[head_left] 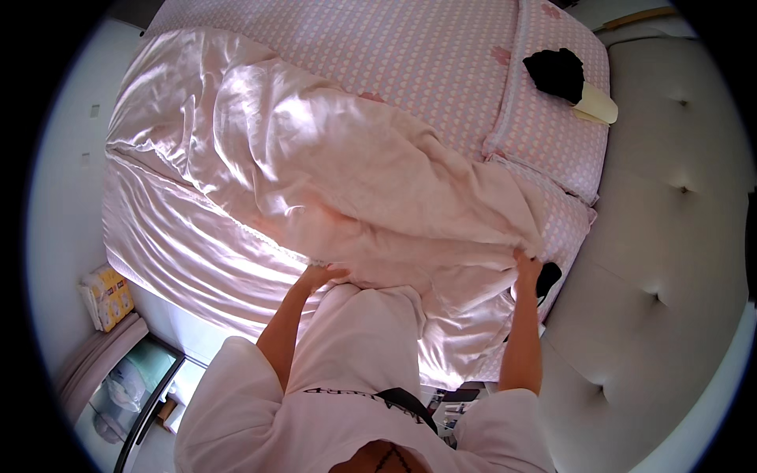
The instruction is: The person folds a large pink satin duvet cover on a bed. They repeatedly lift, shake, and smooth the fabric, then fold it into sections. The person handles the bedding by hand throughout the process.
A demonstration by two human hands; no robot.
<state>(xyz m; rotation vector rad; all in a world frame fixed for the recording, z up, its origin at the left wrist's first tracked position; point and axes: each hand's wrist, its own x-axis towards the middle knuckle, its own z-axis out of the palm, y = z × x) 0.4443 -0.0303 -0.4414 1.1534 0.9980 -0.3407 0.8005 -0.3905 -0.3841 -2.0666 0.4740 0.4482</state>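
A rumpled pale pink quilt (355, 189) with a lacy edge lies diagonally across the bed, its near part against my legs. At its near edge, just left of my knee, my left hand (322, 274) is closed on the fabric, with the fingertips partly lost in the folds. Toward the headboard, my right hand (527, 266) grips the quilt near its corner, arm stretched forward. Right beside that hand lies a small black item (548, 278), partly covered by my wrist; its kind cannot be made out.
A pink patterned sheet (394, 59) and pillow (544, 142) show beyond the quilt. A black cloth bundle (556, 73) and a cream object (597, 105) rest on the pillow. The tufted grey headboard (662, 236) bounds the right. A yellow package (108, 297) stands at left.
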